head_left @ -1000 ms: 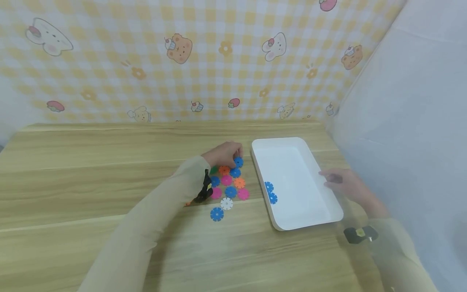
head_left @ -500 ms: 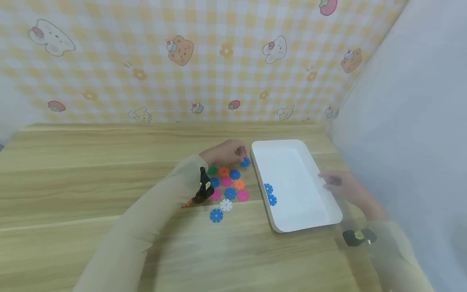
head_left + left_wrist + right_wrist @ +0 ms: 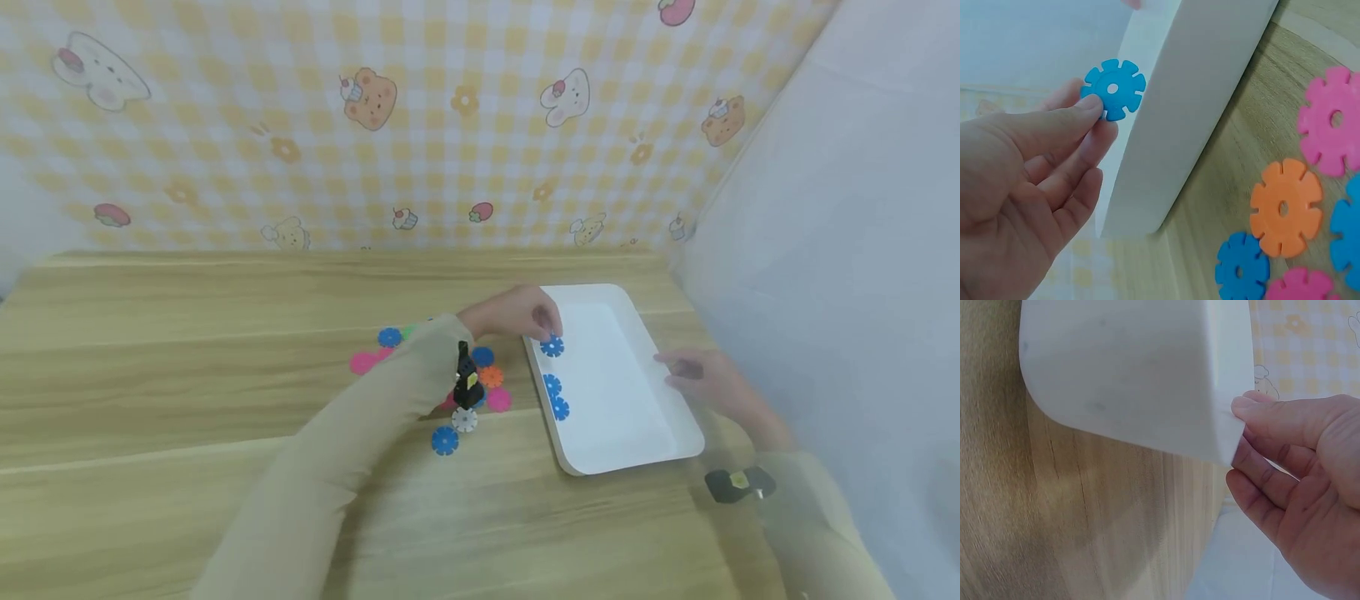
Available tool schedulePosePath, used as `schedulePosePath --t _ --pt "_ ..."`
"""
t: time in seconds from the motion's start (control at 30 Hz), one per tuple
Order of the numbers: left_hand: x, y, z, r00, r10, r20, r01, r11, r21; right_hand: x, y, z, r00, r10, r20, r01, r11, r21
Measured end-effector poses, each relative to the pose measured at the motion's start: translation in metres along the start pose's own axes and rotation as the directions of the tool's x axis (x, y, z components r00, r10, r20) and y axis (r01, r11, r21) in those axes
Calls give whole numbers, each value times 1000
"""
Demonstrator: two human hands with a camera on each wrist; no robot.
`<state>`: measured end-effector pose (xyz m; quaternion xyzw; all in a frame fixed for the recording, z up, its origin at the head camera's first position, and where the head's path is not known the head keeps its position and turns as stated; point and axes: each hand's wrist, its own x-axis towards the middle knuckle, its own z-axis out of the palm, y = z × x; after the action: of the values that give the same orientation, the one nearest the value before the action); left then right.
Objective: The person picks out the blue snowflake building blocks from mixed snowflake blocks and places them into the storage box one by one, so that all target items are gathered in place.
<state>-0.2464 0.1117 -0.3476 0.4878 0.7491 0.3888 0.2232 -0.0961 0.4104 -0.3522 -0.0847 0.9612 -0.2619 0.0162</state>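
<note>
Between thumb and fingers, my left hand [image 3: 517,312] pinches a blue notched plastic disc [image 3: 1114,89] with a hole in its centre. The head view has this disc over the left side of a white rectangular tray [image 3: 615,383]. Two more blue discs [image 3: 559,407] lie in the tray along its left wall. My right hand [image 3: 708,382] grips the tray's right rim, thumb on top and fingers beneath, as the right wrist view [image 3: 1310,469] also has it. Left of the tray, loose discs lie on the table, including an orange disc [image 3: 1286,207] and a pink disc [image 3: 1335,122].
The left forearm [image 3: 352,442] passes above the loose discs and hides several. A white disc [image 3: 465,419] and a blue disc [image 3: 445,441] lie nearest the front. A checked cloth [image 3: 465,150] hangs behind the wooden table [image 3: 187,358], and a pale sheet [image 3: 832,250] hangs at the right.
My left hand has carried the blue disc rightward from the loose group to over the tray. More discs show left of the forearm. The right hand stays on the rim.
</note>
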Motion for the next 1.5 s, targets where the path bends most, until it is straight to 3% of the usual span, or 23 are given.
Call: schedulePosePath --t 0.3,0.6,0.83,1.07,1.5 --pt "16 0 10 995 -88 47 81 989 126 1 -3 -1 1000 8 11 -8 1000 15" --pt "23 1 18 988 -146 57 124 951 285 0 1 0 1000 -3 -14 4 1000 8" --pt "27 2 22 980 -192 47 167 929 329 -2 -1 -2 1000 22 3 -22 1000 21" --pt "22 11 27 954 -293 61 257 907 335 -2 -5 -1 1000 29 4 -29 1000 10" --pt "24 11 30 954 -294 63 251 895 370 -2 0 1 999 44 4 -44 999 21"
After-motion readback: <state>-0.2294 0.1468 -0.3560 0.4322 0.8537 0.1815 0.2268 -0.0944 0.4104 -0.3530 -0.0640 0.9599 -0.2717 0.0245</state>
